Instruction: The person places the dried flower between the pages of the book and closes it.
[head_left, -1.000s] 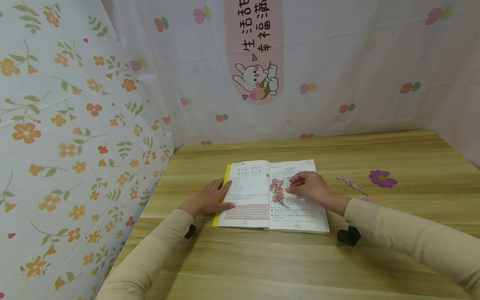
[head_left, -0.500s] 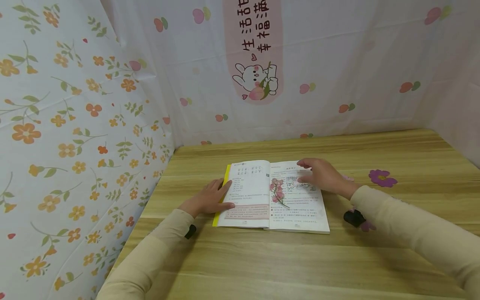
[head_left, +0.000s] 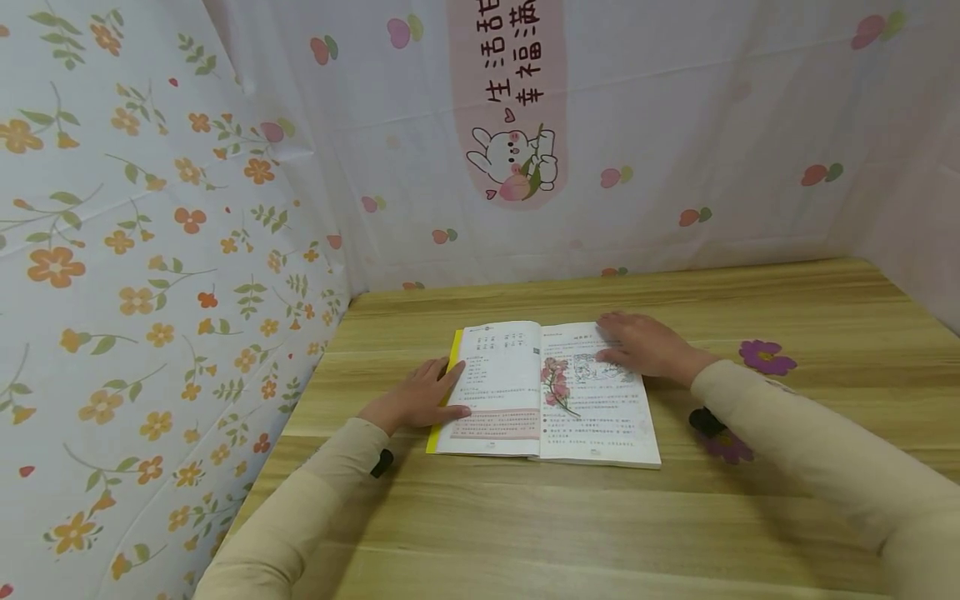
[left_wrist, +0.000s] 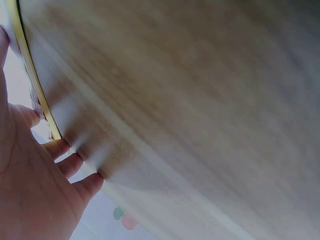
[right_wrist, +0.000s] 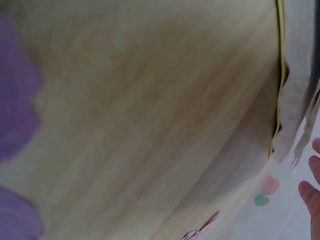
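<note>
An open book (head_left: 495, 375) with a yellow cover edge lies on the wooden table. On its right page, near the spine, rests a pink pressed flower sprig (head_left: 557, 387) with a thin stem. My left hand (head_left: 420, 398) lies over the book's left edge, fingers spread; the left wrist view shows its fingertips (left_wrist: 90, 184) by the yellow edge. At the upper right of the right page, my right hand (head_left: 656, 346) touches the page edge with fingers extended. Only some of its fingertips (right_wrist: 306, 190) enter the right wrist view, beside a slightly raised page.
Right of the book lie a purple flower (head_left: 776, 365) and another purple flower (head_left: 723, 450), partly behind the right sleeve (head_left: 795, 442). A small pink sprig (right_wrist: 202, 229) lies near the right forearm. Printed cloth (head_left: 645, 100) hangs behind and left of the table.
My right hand has moved from beside the pink sprig up and right to the right page's upper edge, uncovering the printed picture. The left hand has stayed still.
</note>
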